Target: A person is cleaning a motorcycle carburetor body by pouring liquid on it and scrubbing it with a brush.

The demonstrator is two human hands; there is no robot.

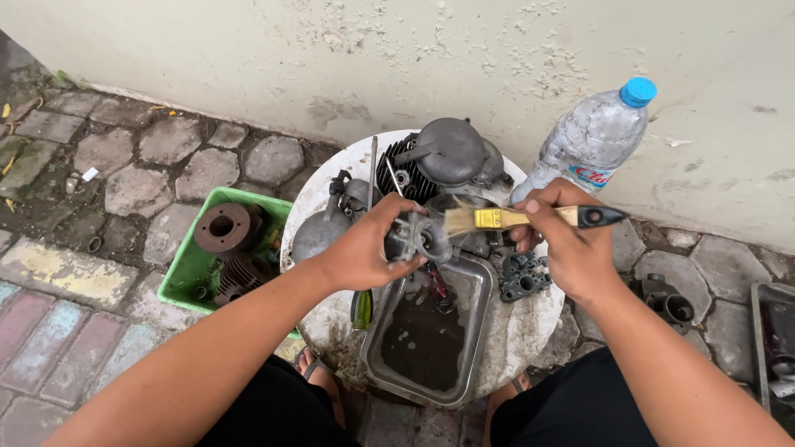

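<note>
Head view: left hand [364, 248] is gripping a small metal engine part [411, 238] directly over the steel tray [464, 343], positioned so runoff is falling into dark liquid. Right hand [567, 244] is clenching a paintbrush [522, 218], bristles touching the part.

A small grey metal carburetor [416, 236], grimy and knobbly with ports and fittings, is held up just above the metal tray, tilted, with its open throat turned toward the brush. The paintbrush [520, 218] lies nearly level in the air: pale worn bristles splayed at the left end, a brass-coloured ferrule, a light wooden handle ending in a black tip. Its bristles touch the carburetor's right side.
</note>
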